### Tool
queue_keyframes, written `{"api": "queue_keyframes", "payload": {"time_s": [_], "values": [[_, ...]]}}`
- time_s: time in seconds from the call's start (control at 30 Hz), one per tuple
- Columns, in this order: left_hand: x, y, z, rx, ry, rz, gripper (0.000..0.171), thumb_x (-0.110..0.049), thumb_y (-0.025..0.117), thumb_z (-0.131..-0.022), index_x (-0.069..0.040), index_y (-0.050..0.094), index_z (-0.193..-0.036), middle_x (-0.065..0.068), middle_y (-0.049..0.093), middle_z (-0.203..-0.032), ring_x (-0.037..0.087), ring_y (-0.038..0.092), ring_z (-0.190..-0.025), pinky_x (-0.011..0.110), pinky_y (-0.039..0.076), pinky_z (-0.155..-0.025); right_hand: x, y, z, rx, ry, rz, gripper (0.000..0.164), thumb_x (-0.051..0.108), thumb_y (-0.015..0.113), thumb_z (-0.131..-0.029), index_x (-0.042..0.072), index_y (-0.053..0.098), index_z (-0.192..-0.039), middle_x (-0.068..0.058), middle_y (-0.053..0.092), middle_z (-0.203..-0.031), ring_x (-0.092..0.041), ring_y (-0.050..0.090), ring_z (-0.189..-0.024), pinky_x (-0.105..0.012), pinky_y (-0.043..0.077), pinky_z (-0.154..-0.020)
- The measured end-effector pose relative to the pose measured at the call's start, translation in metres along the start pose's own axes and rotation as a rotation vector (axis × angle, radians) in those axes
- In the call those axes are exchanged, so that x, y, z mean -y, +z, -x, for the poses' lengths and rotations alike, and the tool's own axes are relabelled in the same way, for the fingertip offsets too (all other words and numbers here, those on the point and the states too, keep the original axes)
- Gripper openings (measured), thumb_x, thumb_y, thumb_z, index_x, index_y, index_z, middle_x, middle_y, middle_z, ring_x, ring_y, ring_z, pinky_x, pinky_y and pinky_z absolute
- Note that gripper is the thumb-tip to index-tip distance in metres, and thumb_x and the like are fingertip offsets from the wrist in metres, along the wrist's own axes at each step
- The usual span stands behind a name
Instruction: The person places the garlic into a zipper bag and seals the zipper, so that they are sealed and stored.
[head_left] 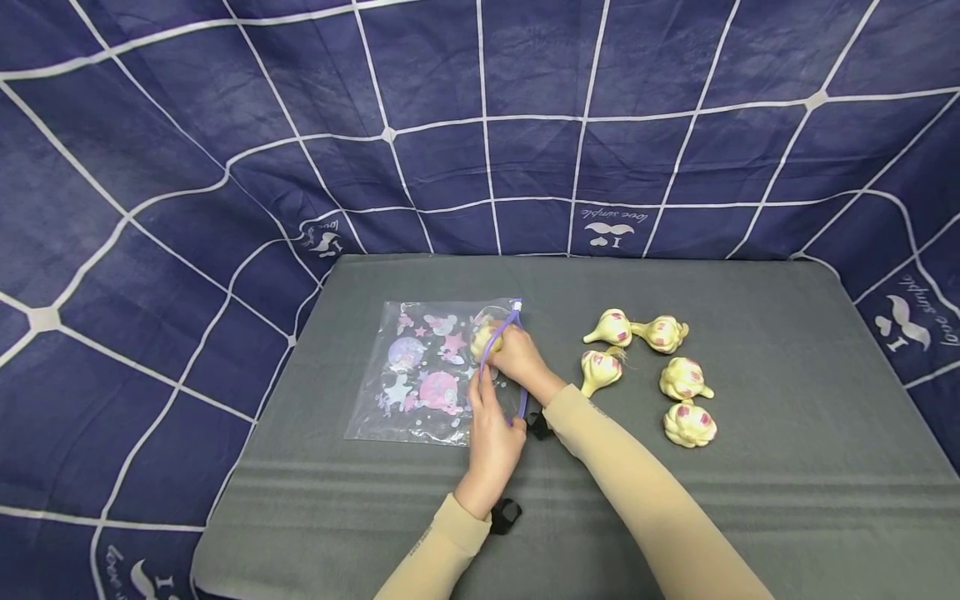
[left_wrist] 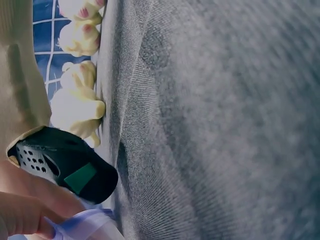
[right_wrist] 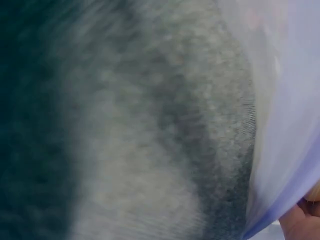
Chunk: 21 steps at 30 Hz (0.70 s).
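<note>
A clear zip bag [head_left: 438, 390] printed with pink and purple stars lies on the table, its purple-edged mouth to the right. My right hand [head_left: 516, 354] reaches into that mouth and holds a garlic bulb [head_left: 483, 339] just inside the plastic. With thumb and fingers my left hand [head_left: 495, 425] pinches the bag's purple edge, holding the mouth apart; the left wrist view shows the same fingers [left_wrist: 25, 215] at the purple strip [left_wrist: 87, 222]. In the right wrist view the bag's side [right_wrist: 285, 100] fills the right part.
To the right of my right forearm lie several garlic bulbs [head_left: 684, 379] on the grey table [head_left: 787, 350]. A black wrist device [left_wrist: 75, 165] sits on the right wrist. Dark blue cloth [head_left: 540, 158] with white lines hangs behind the table and at both sides.
</note>
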<state>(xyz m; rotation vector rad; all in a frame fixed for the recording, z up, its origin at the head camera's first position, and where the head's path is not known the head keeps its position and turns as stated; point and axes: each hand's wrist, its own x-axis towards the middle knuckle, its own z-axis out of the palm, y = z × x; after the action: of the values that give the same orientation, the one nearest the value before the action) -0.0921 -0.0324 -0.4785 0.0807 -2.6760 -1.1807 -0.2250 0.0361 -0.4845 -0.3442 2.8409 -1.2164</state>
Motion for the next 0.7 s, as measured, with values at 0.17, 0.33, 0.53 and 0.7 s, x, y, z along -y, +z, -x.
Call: {"api": "queue_keyframes", "payload": {"time_s": [0.17, 0.33, 0.53, 0.7], "values": [[0.003, -0.001, 0.001, 0.030, 0.000, -0.014, 0.093, 0.008, 0.072, -0.074, 0.000, 0.024, -0.153, 0.036, 0.028, -0.147, 0.031, 0.059, -0.073, 0.040, 0.051, -0.061, -0.002, 0.000, 0.002, 0.008, -0.003, -0.022, 0.065, 0.013, 0.078, -0.076, 0.001, 0.055, -0.136, -0.021, 0.061, -0.132, -0.037, 0.058, -0.121, -0.045, 0.046, -0.102], [0.004, -0.003, 0.000, 0.045, 0.011, -0.043, 0.087, 0.003, 0.070, -0.076, 0.000, 0.027, -0.152, 0.039, 0.040, -0.141, 0.052, 0.061, -0.101, 0.058, 0.053, -0.079, -0.002, -0.004, 0.007, 0.003, 0.013, -0.031, 0.066, 0.013, 0.077, -0.077, 0.000, 0.054, -0.137, -0.021, 0.059, -0.135, -0.038, 0.054, -0.127, -0.045, 0.042, -0.108], [0.006, -0.005, -0.002, 0.041, 0.010, -0.064, 0.082, -0.002, 0.069, -0.078, 0.004, 0.030, -0.149, 0.033, 0.053, -0.131, 0.046, 0.064, -0.083, 0.055, 0.052, -0.070, 0.002, -0.014, 0.018, -0.005, 0.051, 0.009, 0.062, 0.021, 0.080, -0.077, -0.001, 0.057, -0.131, -0.020, 0.061, -0.127, -0.038, 0.059, -0.117, -0.046, 0.047, -0.100], [0.005, -0.007, -0.004, 0.062, -0.011, -0.072, 0.082, -0.004, 0.069, -0.079, 0.005, 0.029, -0.150, 0.032, 0.054, -0.130, 0.044, 0.063, -0.076, 0.054, 0.051, -0.065, 0.006, -0.034, 0.029, 0.001, 0.063, -0.003, 0.068, 0.025, 0.080, -0.080, -0.003, 0.053, -0.136, -0.020, 0.058, -0.133, -0.037, 0.054, -0.126, -0.047, 0.042, -0.107]]}}
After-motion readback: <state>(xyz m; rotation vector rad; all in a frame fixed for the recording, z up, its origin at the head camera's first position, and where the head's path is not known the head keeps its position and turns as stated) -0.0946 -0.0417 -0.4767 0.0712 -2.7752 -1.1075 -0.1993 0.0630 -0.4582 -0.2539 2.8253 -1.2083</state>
